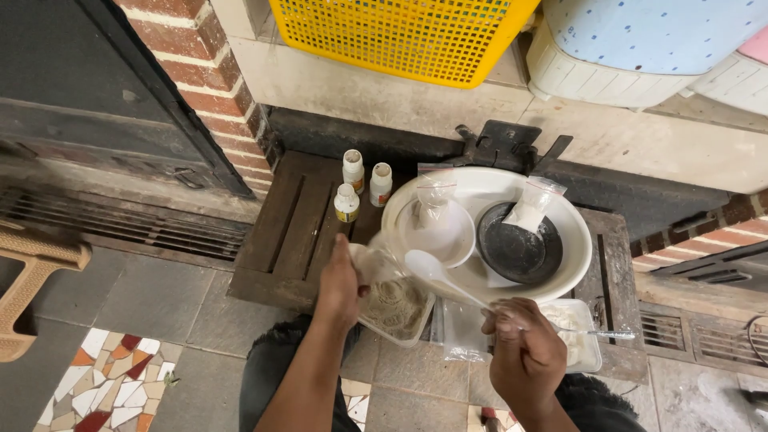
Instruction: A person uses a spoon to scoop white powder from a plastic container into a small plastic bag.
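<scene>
While three small white bottles (pixel 358 185) stand upright on the dark wooden surface (pixel 282 232), the left hand (pixel 342 286) has its fingers closed on a clear plastic bag (pixel 374 262) above a clear tray of pale powder (pixel 396 310). To the right, a large white basin (pixel 572 268) holds a white bowl (pixel 436 232) and a black dish (pixel 516 248). The right hand (pixel 524 348) pinches a white spoon (pixel 436 274), its scoop over the basin's near rim.
</scene>
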